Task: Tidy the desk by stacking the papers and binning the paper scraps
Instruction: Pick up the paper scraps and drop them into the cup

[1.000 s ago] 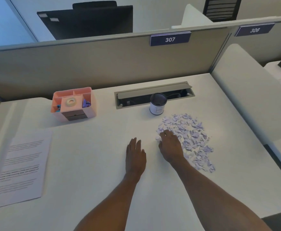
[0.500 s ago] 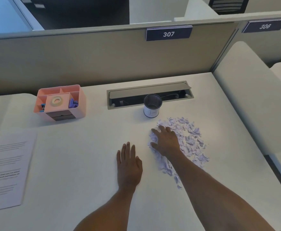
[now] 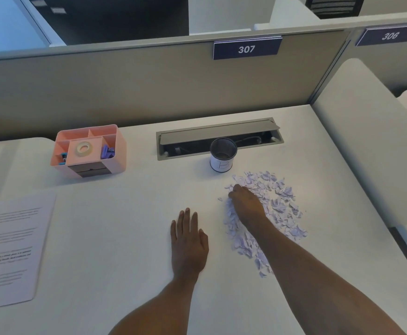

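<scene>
A pile of small pale lilac paper scraps (image 3: 279,206) lies spread on the white desk (image 3: 115,213), right of centre. My right hand (image 3: 248,206) sits on the left part of the pile with its fingers curled down into the scraps, bunching some against its left side. My left hand (image 3: 188,243) lies flat on the bare desk just left of the pile, fingers straight and together. A small black mesh bin (image 3: 221,155) with a white label stands upright just beyond the scraps. A printed paper sheet (image 3: 11,247) lies at the desk's left edge.
A pink desk organiser (image 3: 88,151) holding a tape roll and clips stands at the back left. An open cable tray (image 3: 219,136) is sunk into the desk behind the bin. A partition wall (image 3: 149,88) closes the back, and a padded divider (image 3: 366,141) runs along the right.
My right hand's fingers have curled from spread to bunched, pulling scraps together at the pile's left side. The left hand stays flat on the desk. The view has shifted slightly.
</scene>
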`<action>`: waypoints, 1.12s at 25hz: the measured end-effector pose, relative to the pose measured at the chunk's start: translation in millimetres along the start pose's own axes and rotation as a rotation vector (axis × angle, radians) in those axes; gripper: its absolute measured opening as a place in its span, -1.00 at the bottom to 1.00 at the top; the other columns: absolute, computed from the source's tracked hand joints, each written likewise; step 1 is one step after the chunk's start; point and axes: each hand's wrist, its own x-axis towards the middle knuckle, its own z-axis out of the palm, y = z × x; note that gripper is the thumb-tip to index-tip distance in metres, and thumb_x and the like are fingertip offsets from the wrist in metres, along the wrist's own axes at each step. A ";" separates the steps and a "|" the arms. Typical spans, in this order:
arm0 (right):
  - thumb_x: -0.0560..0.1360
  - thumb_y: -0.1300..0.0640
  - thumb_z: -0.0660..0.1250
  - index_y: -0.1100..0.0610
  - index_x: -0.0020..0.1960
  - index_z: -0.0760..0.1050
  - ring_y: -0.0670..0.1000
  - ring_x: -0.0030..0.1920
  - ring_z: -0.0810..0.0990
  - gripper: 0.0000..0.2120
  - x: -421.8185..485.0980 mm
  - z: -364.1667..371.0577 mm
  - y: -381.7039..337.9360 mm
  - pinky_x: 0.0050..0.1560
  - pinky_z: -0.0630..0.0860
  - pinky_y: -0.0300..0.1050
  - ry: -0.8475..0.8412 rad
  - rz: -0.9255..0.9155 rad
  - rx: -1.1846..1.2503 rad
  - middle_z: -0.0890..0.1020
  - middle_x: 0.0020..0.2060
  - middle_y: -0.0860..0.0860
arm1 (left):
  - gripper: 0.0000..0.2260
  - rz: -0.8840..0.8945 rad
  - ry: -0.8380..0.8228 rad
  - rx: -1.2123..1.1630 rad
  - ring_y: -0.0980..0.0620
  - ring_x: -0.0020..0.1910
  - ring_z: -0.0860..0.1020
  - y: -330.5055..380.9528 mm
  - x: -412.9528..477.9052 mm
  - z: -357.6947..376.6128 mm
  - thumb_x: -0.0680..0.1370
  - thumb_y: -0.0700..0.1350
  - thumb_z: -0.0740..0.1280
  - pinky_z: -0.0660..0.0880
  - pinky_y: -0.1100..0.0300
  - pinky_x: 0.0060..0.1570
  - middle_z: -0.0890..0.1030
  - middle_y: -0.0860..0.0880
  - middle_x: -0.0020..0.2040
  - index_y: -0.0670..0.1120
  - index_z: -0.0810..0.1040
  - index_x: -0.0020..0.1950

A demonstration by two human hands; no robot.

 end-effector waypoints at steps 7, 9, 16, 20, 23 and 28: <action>0.64 0.26 0.22 0.25 0.26 0.54 0.15 0.23 0.54 -0.76 3.6 3.8 6.9 0.25 0.44 -0.08 0.026 -0.002 0.160 0.57 0.20 0.16 | -0.53 0.001 0.008 -0.014 -0.10 0.70 0.20 0.6 0.3 -1.0 0.70 -0.05 0.14 0.18 -0.18 0.66 0.28 -0.11 0.68 -0.10 0.38 0.61; 0.64 0.25 0.21 0.26 0.22 0.56 0.17 0.24 0.54 -0.76 9.7 -4.3 14.8 0.28 0.44 -0.04 0.043 0.007 0.245 0.58 0.19 0.18 | -0.53 -0.001 0.008 -0.012 -0.10 0.69 0.20 1.0 0.0 -1.1 0.70 -0.05 0.14 0.17 -0.17 0.66 0.29 -0.11 0.68 -0.10 0.38 0.61; 0.58 0.30 0.36 0.26 0.08 0.67 0.02 0.00 0.61 -0.86 66.9 -85.8 -3.2 0.11 0.56 -0.15 0.454 -0.033 0.521 0.67 0.04 0.10 | -0.53 -0.019 -0.011 -0.017 -0.06 0.72 0.12 0.8 1.0 -1.0 0.71 -0.03 0.13 0.09 -0.13 0.69 0.23 -0.07 0.71 -0.07 0.34 0.63; 0.58 0.31 0.36 0.27 0.09 0.67 0.07 -0.03 0.60 -0.85 100.6 -103.2 -11.3 -0.02 0.45 -0.24 0.445 0.008 0.516 0.65 0.02 0.11 | -0.53 -0.025 -0.024 -0.014 -0.04 0.72 0.09 0.4 0.5 -0.1 0.72 0.00 0.10 0.06 -0.11 0.70 0.20 -0.05 0.72 -0.05 0.32 0.64; 0.59 0.28 0.36 0.26 0.14 0.65 0.11 0.02 0.61 -0.83 116.8 -100.7 -15.4 -0.03 0.43 -0.25 0.346 0.058 0.443 0.62 0.09 0.14 | -0.53 -0.022 -0.018 -0.021 -0.03 0.73 0.09 0.1 1.4 -0.6 0.73 0.00 0.10 0.07 -0.11 0.69 0.20 -0.05 0.72 -0.05 0.33 0.64; 0.57 0.29 0.38 0.27 0.23 0.62 0.16 0.12 0.60 -0.76 117.0 -98.9 -18.4 0.02 0.43 -0.27 0.269 0.087 0.402 0.56 0.20 0.13 | -0.53 -0.031 -0.024 -0.020 -0.02 0.73 0.07 -0.1 1.2 -1.4 0.73 0.03 0.07 0.07 -0.11 0.70 0.19 -0.04 0.72 -0.03 0.31 0.65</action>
